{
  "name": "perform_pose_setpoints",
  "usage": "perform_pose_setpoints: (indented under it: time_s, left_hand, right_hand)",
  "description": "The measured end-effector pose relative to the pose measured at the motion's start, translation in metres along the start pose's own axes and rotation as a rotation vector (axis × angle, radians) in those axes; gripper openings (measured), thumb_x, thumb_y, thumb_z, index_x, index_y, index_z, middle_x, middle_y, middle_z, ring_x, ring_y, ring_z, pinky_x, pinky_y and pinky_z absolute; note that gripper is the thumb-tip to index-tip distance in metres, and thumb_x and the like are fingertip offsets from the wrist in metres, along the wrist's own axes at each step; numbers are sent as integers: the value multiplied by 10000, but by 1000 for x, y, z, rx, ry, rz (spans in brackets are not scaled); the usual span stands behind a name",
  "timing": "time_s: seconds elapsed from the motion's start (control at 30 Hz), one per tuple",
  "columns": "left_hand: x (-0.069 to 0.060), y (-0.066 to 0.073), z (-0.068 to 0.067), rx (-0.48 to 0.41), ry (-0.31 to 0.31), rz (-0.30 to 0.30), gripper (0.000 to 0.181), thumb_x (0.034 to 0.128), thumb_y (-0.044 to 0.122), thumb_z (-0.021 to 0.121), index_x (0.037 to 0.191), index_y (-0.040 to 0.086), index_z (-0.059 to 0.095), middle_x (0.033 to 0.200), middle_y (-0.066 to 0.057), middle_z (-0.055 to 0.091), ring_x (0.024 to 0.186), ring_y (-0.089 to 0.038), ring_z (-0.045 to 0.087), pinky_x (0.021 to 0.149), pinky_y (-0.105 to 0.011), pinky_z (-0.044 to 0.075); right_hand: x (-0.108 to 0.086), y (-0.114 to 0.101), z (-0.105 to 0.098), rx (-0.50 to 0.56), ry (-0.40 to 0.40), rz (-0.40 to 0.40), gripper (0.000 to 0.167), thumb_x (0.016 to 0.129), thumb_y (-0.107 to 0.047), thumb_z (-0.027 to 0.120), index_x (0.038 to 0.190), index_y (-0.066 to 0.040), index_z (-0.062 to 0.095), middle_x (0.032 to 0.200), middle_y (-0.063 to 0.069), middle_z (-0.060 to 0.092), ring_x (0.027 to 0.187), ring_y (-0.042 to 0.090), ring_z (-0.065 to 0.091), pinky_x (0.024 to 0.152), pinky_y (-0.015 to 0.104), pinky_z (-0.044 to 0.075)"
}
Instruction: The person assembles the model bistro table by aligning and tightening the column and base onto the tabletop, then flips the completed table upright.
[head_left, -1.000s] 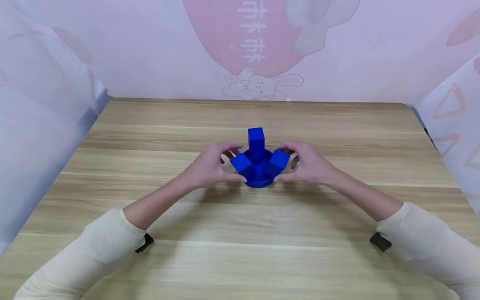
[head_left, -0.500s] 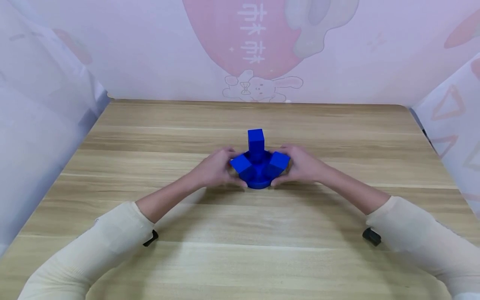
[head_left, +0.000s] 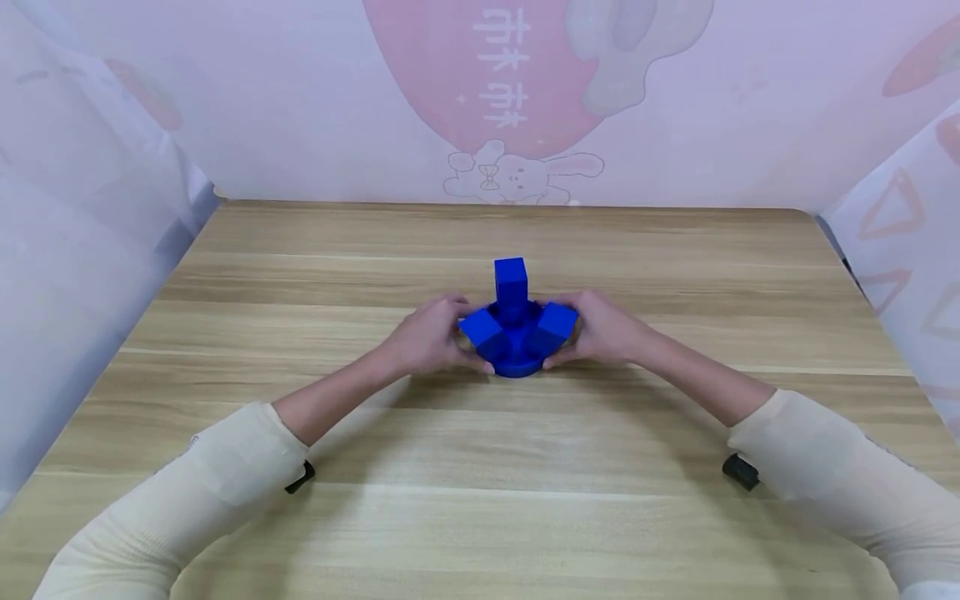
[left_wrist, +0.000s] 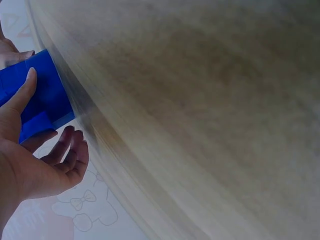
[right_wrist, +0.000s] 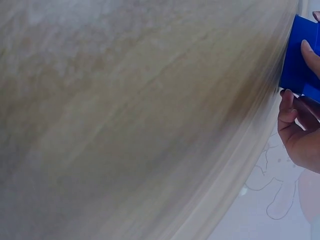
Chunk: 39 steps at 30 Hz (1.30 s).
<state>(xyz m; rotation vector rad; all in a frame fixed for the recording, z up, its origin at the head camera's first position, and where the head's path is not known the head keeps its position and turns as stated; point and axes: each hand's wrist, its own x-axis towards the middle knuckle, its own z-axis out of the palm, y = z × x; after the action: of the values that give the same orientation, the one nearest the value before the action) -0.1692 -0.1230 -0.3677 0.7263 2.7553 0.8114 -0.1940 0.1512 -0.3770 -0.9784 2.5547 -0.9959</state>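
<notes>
A blue object [head_left: 519, 354] with a round base and three block-topped prongs stands on the wooden table [head_left: 480, 467]. One prong rises at the back; the other two lean outward left and right. My left hand [head_left: 431, 337] grips its left side, thumb at the front of the base, fingers reaching behind. From the opposite side my right hand [head_left: 609, 331] holds it the same way. In the left wrist view the left thumb presses on the blue base [left_wrist: 50, 95], the fingers curling beneath. The right wrist view shows the right thumb against the blue wall [right_wrist: 296, 62].
A pale backdrop [head_left: 300, 100] with pink and rabbit drawings stands behind the table's far edge. White cloth-like panels [head_left: 82, 208] flank both sides. Small black devices [head_left: 300, 477] stick out under the cream sleeves [head_left: 217, 467].
Both hands have closed in from loosely around the blue object to gripping its sides, the forearms shifting inward. Over the last half second almost nothing moves; the object stays in place.
</notes>
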Motion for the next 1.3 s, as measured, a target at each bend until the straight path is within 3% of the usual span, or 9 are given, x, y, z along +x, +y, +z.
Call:
perform_pose_setpoints:
  time_s: [0.27, 0.77, 0.9, 1.0, 1.07, 1.13, 1.3]
  left_hand:
    - [4, -1, 2, -80, 15, -8, 822, 641, 265, 1017, 1364, 65, 681, 1144, -85, 765, 1055, -235, 699, 914, -431, 563]
    - [5, -2, 3, -165, 16, 13, 750, 665, 176, 1003, 1328, 16, 691, 1140, -106, 770, 1057, -249, 722, 969, -423, 560]
    - [6, -2, 2, -185, -4, 13, 626, 680, 171, 995, 1234, 34, 737, 1059, -65, 783, 1015, -221, 712, 969, -411, 551]
    - [6, -1, -1, -216, -28, 23, 501, 710, 165, 978, 1134, 28, 747, 1015, -46, 780, 983, -211, 695, 973, -420, 544]
    - [5, -2, -4, -237, -35, 29, 457, 731, 165, 966, 1103, 26, 738, 1013, -52, 776, 961, -212, 686, 964, -431, 547]
    - [4, -1, -7, -256, -49, 3, 442, 769, 193, 944, 1114, 18, 731, 1026, -71, 772, 901, -210, 686, 888, -408, 565]
    - [2, 0, -16, -306, -40, -36, 345, 914, 240, 820, 1147, -2, 740, 993, -111, 759, 758, -270, 648, 649, -327, 509]
  right_hand:
    - [2, 1, 0, -8, 15, 12, 853, 668, -205, 1002, 1391, 33, 618, 1344, 205, 667, 1259, 361, 628, 1077, 514, 487]
    - [2, 1, 0, 36, 24, 29, 833, 665, -185, 1002, 1376, 39, 632, 1337, 210, 667, 1244, 351, 639, 1073, 504, 490]
    - [1, 2, -1, 103, 20, 13, 772, 686, -130, 985, 1354, 48, 644, 1277, 188, 707, 1069, 284, 692, 957, 441, 544]
    - [-1, 1, -3, 168, 15, 16, 673, 706, -81, 966, 1299, 46, 675, 1026, 128, 752, 825, 236, 643, 764, 361, 536]
    - [-3, 1, -5, 229, 9, 47, 610, 742, -58, 938, 1280, 51, 674, 912, 90, 705, 760, 226, 597, 694, 315, 508]
    - [-5, 0, -6, 300, -5, 108, 538, 791, -55, 903, 1265, 40, 667, 947, 105, 690, 776, 242, 615, 710, 298, 528]
    - [-9, 0, -8, 499, -9, 229, 456, 956, -88, 748, 1360, 46, 584, 1231, 210, 679, 886, 317, 687, 745, 335, 592]
